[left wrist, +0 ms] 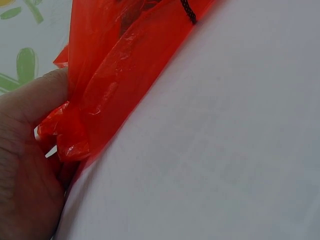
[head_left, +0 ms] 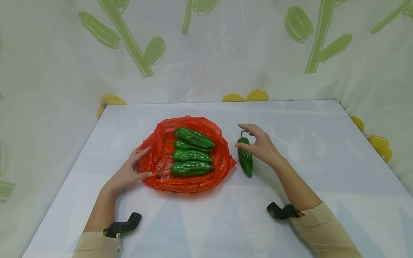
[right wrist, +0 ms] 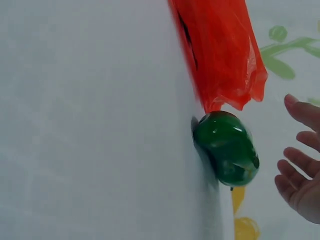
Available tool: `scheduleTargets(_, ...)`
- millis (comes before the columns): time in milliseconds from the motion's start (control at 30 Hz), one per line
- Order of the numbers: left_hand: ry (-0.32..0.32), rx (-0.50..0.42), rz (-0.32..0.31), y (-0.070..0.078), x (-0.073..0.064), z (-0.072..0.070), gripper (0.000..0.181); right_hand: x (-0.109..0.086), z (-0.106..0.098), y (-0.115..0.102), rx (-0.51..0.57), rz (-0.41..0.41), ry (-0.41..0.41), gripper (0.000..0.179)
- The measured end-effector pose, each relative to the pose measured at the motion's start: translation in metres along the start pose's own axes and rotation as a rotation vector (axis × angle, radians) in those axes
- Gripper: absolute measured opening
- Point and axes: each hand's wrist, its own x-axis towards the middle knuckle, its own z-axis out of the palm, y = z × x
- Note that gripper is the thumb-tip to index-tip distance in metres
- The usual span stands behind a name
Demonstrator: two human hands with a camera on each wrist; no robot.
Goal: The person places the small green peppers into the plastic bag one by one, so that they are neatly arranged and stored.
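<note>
A red plastic bag [head_left: 222, 165] lies spread on the table, with several green peppers [head_left: 192, 155] side by side on it, stems to the left. My left hand [head_left: 127, 173] rests at the bag's left edge, thumb and fingers spread apart. In the left wrist view its fingers touch the crumpled red plastic [left wrist: 75, 135]. To the right of the bag lies a single green pepper [head_left: 246, 159], stem pointing away from me. Over its stem end hovers my right hand [head_left: 261, 145], thumb and fingers apart. The right wrist view shows a gap between that hand [right wrist: 305, 165] and the pepper [right wrist: 227, 147].
The white table [head_left: 322, 172] carries faint printed patterns. Behind it hangs a pale curtain [head_left: 232, 53] with green and yellow plant drawings. Black wrist devices [head_left: 124, 225] sit on both forearms, beside beige sleeves [head_left: 326, 229].
</note>
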Motion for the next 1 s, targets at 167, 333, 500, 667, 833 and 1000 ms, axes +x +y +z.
scheduleTargets(167, 0.000, 0.002, -0.001, 0.000, 0.000, 0.000, 0.089, -0.005, 0.000, 0.011, 0.017, 0.090, -0.024, 0.068)
scheduleTargets(333, 0.000, -0.005, -0.001, 0.000, 0.000, 0.000, 0.089, -0.008, 0.002, 0.023, 0.021, 0.153, -0.065, 0.073)
scheduleTargets(500, 0.001, -0.005, 0.004, 0.000, 0.000, 0.000, 0.088, -0.008, 0.006, 0.030, 0.006, 0.145, -0.105, 0.075)
scheduleTargets(667, 0.000, -0.015, 0.012, 0.001, 0.000, -0.001, 0.088, -0.008, 0.008, 0.033, 0.003, 0.169, -0.149, 0.078)
scheduleTargets(833, -0.005, -0.042, 0.014, 0.003, -0.002, -0.002, 0.087, -0.009, 0.008, 0.035, 0.022, 0.235, -0.174, 0.077)
scheduleTargets(1000, -0.006, -0.045, 0.012, 0.004, -0.002, -0.002, 0.087, -0.009, 0.006, 0.036, 0.029, 0.298, -0.190, 0.077)
